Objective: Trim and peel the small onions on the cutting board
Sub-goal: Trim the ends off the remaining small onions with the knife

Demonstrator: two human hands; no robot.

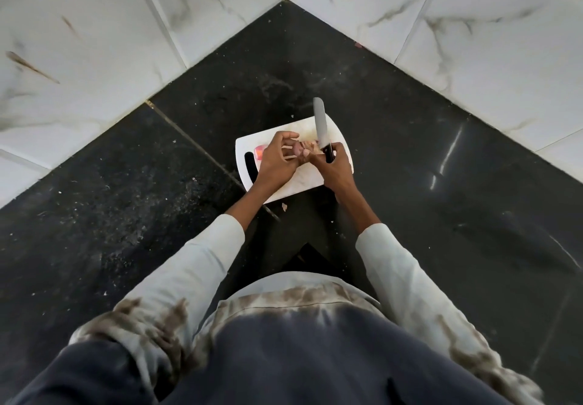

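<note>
**Small onion worked between both hands over a white board in a tiled corner**

Nearest the camera are a dark garment and pale, brown-stained sleeves (pixel 195 265), soft and creased, reaching forward over a black, speckled stone desk (pixel 110 215) dusted with pale crumbs and a scrap of skin.

The left hand (pixel 277 158) has its fingers curled and pinches a small onion (pixel 298 152), a little rounded brownish bulb held just above the cutting board (pixel 299 180). The right hand (pixel 336 164) is clamped round the black handle of a knife (pixel 321 126), its thumb reaching to the onion; the flat grey blade, round-tipped, points away and passes beyond the board's far edge.

The board is smooth white plastic with rounded corners and a long slot handle at its left end. A pink peeled onion piece (pixel 259 152) lies beside that slot, partly hidden by the left hand. Papery skins (pixel 310 145) lie between the hands; whether more onions sit there I cannot tell.

Bare black desk lies open on the left, the right and beyond the board. Farther off, glossy white marble-veined wall tiles (pixel 473 41) meet in a corner and close the desk in on both sides, some way behind the knife tip.
</note>
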